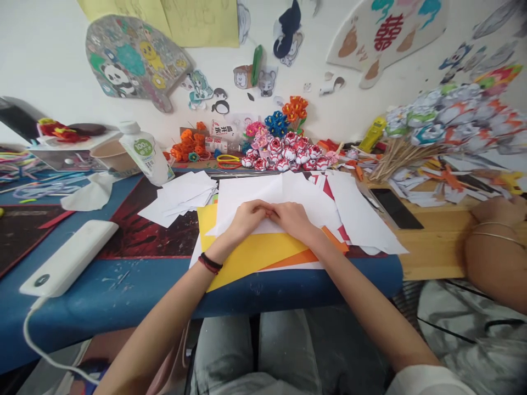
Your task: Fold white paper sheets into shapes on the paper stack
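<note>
A white sheet of paper [247,189] with a crease near its middle lies on a yellow sheet [242,258] and an orange sheet [292,258]. Both hands meet at the white sheet's near part. My left hand [249,219] has its fingers bent together, touching the other hand's fingertips. My right hand [290,218] is likewise closed over the paper's near edge; the fingertips of both are partly hidden. More white sheets [358,211] lie to the right, and a stack of white paper pieces [181,195] to the left.
A white power bank [69,258] with a cable lies at the left. Behind stand a glue bottle [146,151] and paper flowers [288,151]. A phone [395,208] rests at the right, near another person's arm [494,252].
</note>
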Motion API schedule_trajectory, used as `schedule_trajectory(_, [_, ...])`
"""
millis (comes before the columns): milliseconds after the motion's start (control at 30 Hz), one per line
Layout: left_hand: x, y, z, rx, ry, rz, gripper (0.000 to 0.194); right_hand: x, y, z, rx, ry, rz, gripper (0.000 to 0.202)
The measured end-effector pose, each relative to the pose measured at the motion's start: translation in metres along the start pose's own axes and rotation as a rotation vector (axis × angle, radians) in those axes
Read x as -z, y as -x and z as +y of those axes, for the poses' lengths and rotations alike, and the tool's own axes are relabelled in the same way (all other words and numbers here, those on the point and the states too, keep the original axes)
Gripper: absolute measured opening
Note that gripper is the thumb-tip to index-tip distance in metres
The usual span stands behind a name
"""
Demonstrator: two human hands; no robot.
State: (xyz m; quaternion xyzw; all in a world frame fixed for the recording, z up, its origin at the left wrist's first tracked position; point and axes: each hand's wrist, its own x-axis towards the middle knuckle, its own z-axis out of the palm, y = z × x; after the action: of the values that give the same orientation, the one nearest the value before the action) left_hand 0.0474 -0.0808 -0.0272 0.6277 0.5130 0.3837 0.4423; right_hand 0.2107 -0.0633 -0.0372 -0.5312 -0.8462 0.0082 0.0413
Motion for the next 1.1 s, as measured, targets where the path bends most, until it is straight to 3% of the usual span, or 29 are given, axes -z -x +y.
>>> schedule_trajectory(67, [0.002, -0.009, -0.011, 0.08, 0.195, -0.001, 0.026, -0.001, 0.0, 0.0, -0.016, 0.02, 0.003, 0.037])
schedule_trajectory(133, [0.005, -0.011, -0.017, 0.077, 0.22, -0.002, 0.025, -0.001, 0.0, 0.0, -0.024, 0.034, 0.004, 0.038])
schedule_trajectory(300, [0.015, -0.013, -0.014, -0.067, -0.019, -0.045, 0.023, 0.0, -0.002, -0.002, -0.031, 0.051, -0.013, 0.039])
schedule_trajectory(467, [0.02, -0.024, -0.008, -0.081, -0.052, -0.09, 0.026, 0.003, -0.001, -0.002, -0.01, 0.057, -0.023, 0.039])
schedule_trajectory(833, [0.028, -0.054, -0.01, -0.077, -0.024, -0.023, 0.027, 0.001, 0.0, 0.0, 0.026, 0.045, 0.019, 0.035])
schedule_trajectory(1100, [0.023, -0.059, -0.023, -0.167, -0.193, 0.013, 0.033, 0.001, 0.001, -0.001, 0.005, 0.059, 0.021, 0.035])
